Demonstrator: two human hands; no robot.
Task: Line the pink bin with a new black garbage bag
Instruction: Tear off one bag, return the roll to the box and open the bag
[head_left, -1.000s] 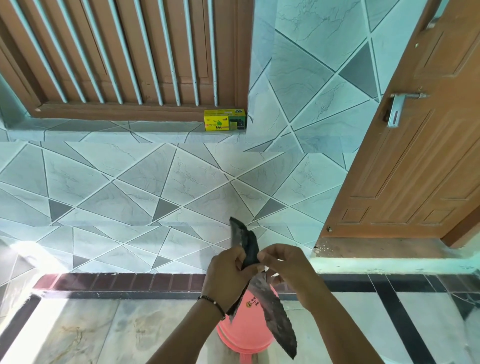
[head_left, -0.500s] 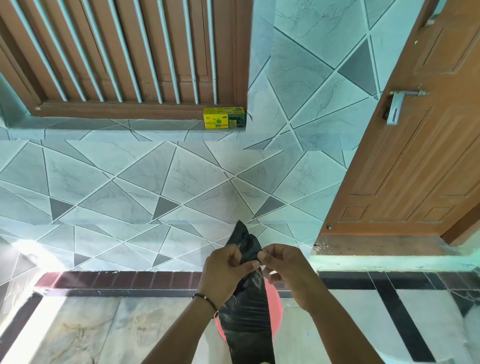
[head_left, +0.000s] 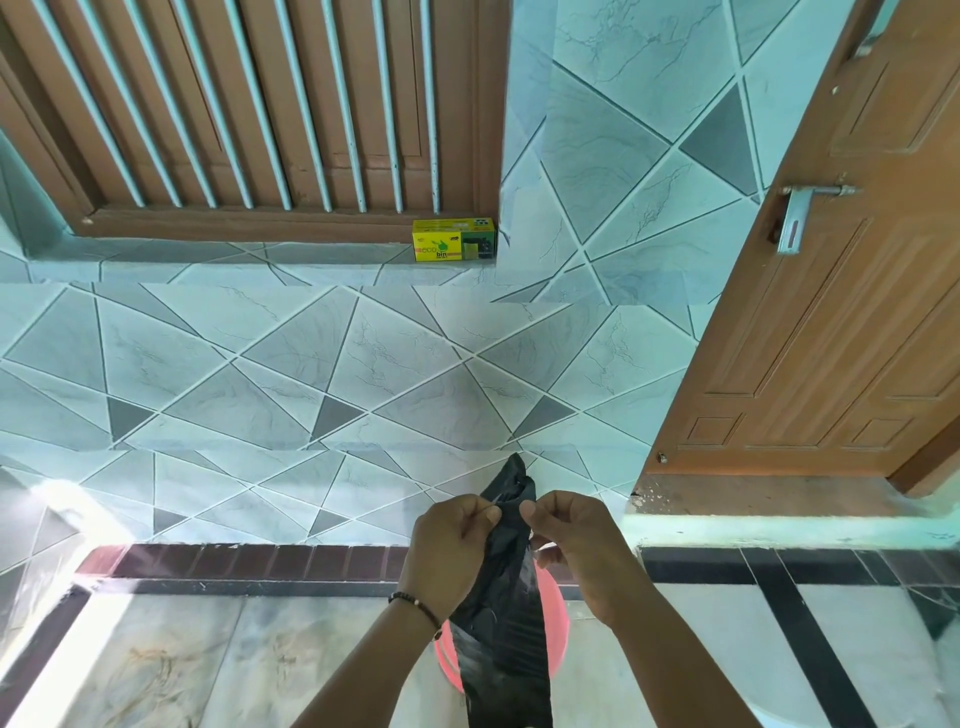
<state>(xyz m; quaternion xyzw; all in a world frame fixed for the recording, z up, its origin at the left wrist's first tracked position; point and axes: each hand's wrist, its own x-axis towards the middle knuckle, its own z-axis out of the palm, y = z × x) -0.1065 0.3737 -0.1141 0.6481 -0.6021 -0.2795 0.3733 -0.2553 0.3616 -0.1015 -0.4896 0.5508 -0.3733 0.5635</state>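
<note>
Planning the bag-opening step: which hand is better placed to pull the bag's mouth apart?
Neither clearly: left hand and right hand both pinch the black garbage bag top, above the pink bin.

The yellow box on the window ledge reads "eco bin".

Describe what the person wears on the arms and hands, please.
Both forearms are bare, with no sleeves in view. The left hand has a thin bracelet of small dark beads around its wrist. The right hand and its wrist carry nothing. No gloves, rings or watch can be seen.
</note>
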